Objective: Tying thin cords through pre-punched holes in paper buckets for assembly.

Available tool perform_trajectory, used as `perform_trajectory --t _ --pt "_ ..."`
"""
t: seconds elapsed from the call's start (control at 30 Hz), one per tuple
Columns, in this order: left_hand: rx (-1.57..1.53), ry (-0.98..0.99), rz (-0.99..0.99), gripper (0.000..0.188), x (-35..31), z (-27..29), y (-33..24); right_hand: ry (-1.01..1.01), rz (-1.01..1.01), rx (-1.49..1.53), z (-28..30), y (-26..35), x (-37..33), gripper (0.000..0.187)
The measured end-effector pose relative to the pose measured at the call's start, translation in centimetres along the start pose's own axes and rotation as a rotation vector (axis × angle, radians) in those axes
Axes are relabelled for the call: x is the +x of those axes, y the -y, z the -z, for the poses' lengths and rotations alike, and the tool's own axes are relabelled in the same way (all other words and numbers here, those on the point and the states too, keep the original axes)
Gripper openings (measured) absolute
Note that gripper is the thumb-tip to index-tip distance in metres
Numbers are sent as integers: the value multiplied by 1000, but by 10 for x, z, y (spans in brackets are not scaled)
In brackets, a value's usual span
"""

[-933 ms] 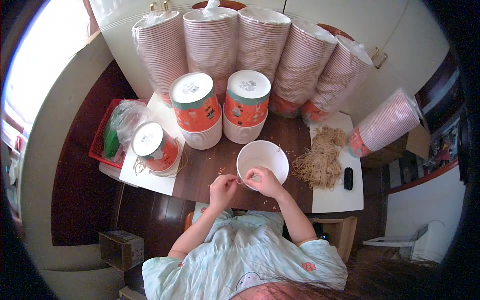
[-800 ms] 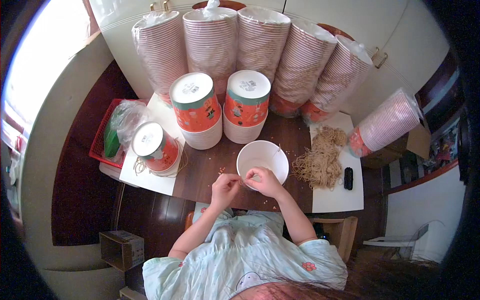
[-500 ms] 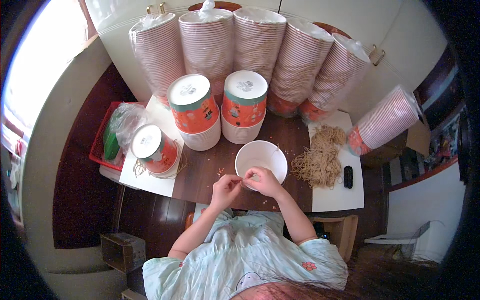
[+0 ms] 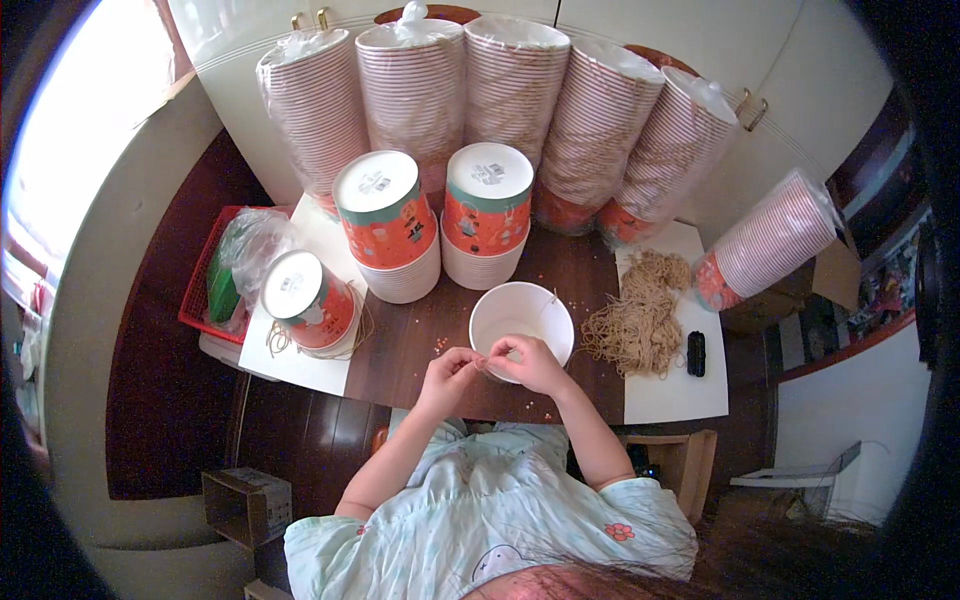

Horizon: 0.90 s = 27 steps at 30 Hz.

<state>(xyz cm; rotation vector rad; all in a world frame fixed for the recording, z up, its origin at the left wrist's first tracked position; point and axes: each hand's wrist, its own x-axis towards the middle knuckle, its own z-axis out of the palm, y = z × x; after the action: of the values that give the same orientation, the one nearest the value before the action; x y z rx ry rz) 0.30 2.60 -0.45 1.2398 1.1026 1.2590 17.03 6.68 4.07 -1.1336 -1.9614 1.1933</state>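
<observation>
A white paper bucket [image 4: 520,312] stands upright at the front middle of the brown table, and a short bit of string shows at its far rim. My left hand [image 4: 452,380] is just left of its near rim, thumb and fingertips pinched together. Across the bucket's near edge lies my right hand [image 4: 527,366], also pinching, its fingertips meeting the left ones. Whatever the fingertips hold is too small to make out. Right of the bucket, on a white sheet, is a loose heap of tan twine [image 4: 645,318].
Two upside-down stacks of orange paper buckets [image 4: 488,215] stand behind. A shorter one [image 4: 312,305] sits left on loose twine, beside a red basket [image 4: 208,275]. Tall plastic-wrapped bucket stacks [image 4: 515,90] line the back; another [image 4: 768,245] leans right. A black object [image 4: 696,354] lies right. Small crumbs dot the table [image 4: 400,355].
My pinched fingertips have shifted very slightly, still together at the bucket's near rim. The bucket and the things around it stay where they were.
</observation>
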Motion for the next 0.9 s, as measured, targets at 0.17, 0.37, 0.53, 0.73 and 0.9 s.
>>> perform_trajectory --t 0.17,0.37,0.53,0.73,0.9 --pt "-541 117 518 9 0 8 -5 -7 16 20 1 3 -2 14" --pt "-778 200 619 8 -2 11 -19 -21 154 -77 1 9 -7 17" --pt "-796 160 650 8 -3 10 -24 -48 184 -155 0 17 -7 18" --pt "-812 159 656 8 -3 11 -17 -81 340 -144 -6 2 -2 10" --pt "-773 172 646 7 -6 12 -12 -103 288 -162 -9 0 -2 9"
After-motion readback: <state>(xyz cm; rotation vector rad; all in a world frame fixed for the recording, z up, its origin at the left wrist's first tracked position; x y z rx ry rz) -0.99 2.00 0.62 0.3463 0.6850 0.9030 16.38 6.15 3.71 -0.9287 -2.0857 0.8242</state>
